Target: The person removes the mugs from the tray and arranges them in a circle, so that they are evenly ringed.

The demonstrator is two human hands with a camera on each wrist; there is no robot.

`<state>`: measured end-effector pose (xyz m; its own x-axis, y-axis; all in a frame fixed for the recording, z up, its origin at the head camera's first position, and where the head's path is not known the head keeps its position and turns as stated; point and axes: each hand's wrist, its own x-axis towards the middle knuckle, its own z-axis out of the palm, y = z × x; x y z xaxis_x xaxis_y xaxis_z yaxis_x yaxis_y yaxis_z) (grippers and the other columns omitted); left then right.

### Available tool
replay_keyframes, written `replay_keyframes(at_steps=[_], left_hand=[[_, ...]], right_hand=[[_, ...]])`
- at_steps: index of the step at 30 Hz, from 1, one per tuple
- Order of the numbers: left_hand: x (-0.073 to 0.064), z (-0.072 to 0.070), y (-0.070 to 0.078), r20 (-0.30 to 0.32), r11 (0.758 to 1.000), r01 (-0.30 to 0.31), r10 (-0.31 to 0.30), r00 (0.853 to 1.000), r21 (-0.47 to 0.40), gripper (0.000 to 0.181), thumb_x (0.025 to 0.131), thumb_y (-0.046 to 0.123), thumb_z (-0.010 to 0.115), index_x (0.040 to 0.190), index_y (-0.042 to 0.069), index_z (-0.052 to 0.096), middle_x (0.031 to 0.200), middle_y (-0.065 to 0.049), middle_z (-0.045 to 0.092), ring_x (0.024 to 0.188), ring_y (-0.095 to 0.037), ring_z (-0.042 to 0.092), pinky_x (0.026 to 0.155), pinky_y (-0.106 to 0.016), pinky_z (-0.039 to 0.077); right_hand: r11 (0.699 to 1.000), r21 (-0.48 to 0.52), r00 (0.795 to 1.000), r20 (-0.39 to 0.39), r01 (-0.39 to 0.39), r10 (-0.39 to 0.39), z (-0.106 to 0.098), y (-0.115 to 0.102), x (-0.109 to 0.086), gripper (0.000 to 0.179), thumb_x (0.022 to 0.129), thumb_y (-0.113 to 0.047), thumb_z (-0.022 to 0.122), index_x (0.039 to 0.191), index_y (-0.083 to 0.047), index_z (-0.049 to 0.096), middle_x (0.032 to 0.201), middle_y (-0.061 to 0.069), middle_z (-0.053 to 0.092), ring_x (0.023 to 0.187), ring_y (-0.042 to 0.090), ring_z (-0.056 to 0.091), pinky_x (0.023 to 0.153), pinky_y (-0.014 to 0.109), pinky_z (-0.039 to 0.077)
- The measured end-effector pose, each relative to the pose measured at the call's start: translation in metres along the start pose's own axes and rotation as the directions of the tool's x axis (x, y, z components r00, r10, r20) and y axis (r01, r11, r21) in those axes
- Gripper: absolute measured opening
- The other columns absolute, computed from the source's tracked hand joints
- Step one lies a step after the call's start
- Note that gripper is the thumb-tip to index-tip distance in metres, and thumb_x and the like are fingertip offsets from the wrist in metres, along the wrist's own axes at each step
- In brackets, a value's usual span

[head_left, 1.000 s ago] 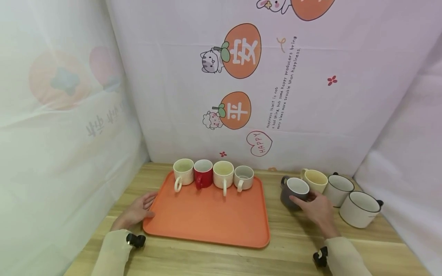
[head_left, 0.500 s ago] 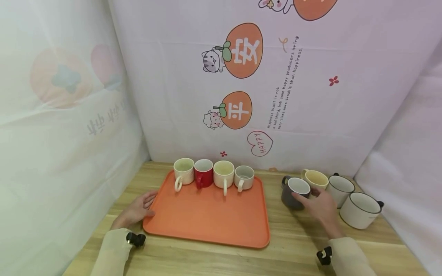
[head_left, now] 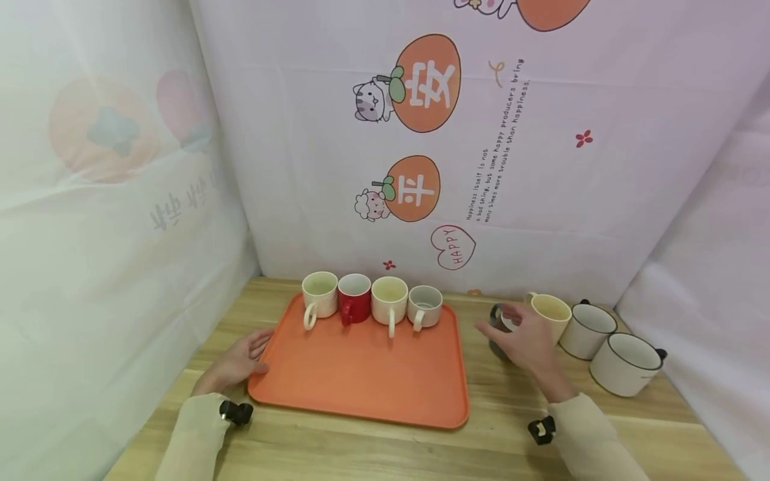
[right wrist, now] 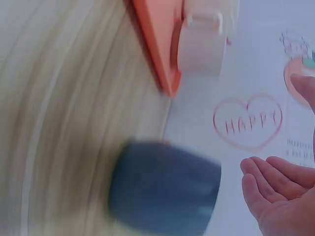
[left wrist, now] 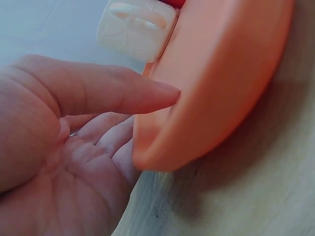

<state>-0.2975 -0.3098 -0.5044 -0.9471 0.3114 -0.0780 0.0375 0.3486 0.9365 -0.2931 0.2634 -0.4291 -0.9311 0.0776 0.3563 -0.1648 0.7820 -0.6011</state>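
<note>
My left hand is at the left edge of an orange tray. In the left wrist view the thumb lies over the rim, and the other fingers sit against the outer side, pinching the edge. A dark grey mug stands on the table right of the tray, partly hidden in the head view by my right hand. That hand hovers over it with thumb and fingers spread. The right wrist view shows the grey mug blurred and apart from the fingers, which hold nothing.
Along the tray's back edge stand a pale mug, a red mug, a cream mug and a small white mug. Right of the grey mug are a yellow mug and two black-rimmed white mugs. A printed cloth hangs behind.
My right hand has let go of the dark grey mug, lifted and shifted left over it, fingers opening. The mug stays in about the same place. The left hand remains at the tray.
</note>
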Motion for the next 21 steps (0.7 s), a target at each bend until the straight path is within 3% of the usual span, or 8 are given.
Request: replay_keyframes(at_steps=[9, 15, 21], left_hand=[[-0.001, 0.001, 0.003, -0.015, 1.000, 0.000, 0.000, 1.000, -0.008, 0.088, 0.086, -0.017, 0.064, 0.161, -0.015, 0.019, 0.169, -0.038, 0.018, 0.158, -0.054, 0.019, 0.125, -0.057, 0.035], [-0.001, 0.000, 0.003, -0.013, 1.000, 0.000, 0.000, 1.000, -0.006, 0.088, 0.086, -0.017, 0.063, 0.161, -0.015, 0.018, 0.169, -0.038, 0.018, 0.158, -0.054, 0.018, 0.125, -0.058, 0.034], [0.001, -0.001, 0.002, -0.010, 1.000, -0.014, 0.014, 1.000, -0.004, 0.087, 0.086, -0.017, 0.064, 0.161, -0.016, 0.019, 0.169, -0.039, 0.019, 0.157, -0.055, 0.019, 0.125, -0.061, 0.032]], right_hand=[[0.983, 0.180, 0.993, 0.112, -0.045, 0.025, 0.058, -0.028, 0.007, 0.069, 0.086, -0.043, 0.086, 0.138, -0.001, 0.066, 0.132, 0.022, 0.073, 0.125, 0.039, 0.069, 0.110, 0.053, 0.056], [0.942, 0.330, 0.991, 0.136, -0.055, 0.010, 0.094, -0.044, 0.011, 0.045, 0.087, -0.029, 0.088, 0.119, 0.000, 0.075, 0.117, 0.019, 0.078, 0.111, 0.033, 0.075, 0.101, 0.045, 0.062], [0.929, 0.350, 0.986, 0.151, -0.117, 0.067, 0.116, -0.055, 0.010, 0.027, 0.088, -0.030, 0.087, 0.105, -0.010, 0.080, 0.103, 0.006, 0.080, 0.101, 0.022, 0.077, 0.091, 0.035, 0.064]])
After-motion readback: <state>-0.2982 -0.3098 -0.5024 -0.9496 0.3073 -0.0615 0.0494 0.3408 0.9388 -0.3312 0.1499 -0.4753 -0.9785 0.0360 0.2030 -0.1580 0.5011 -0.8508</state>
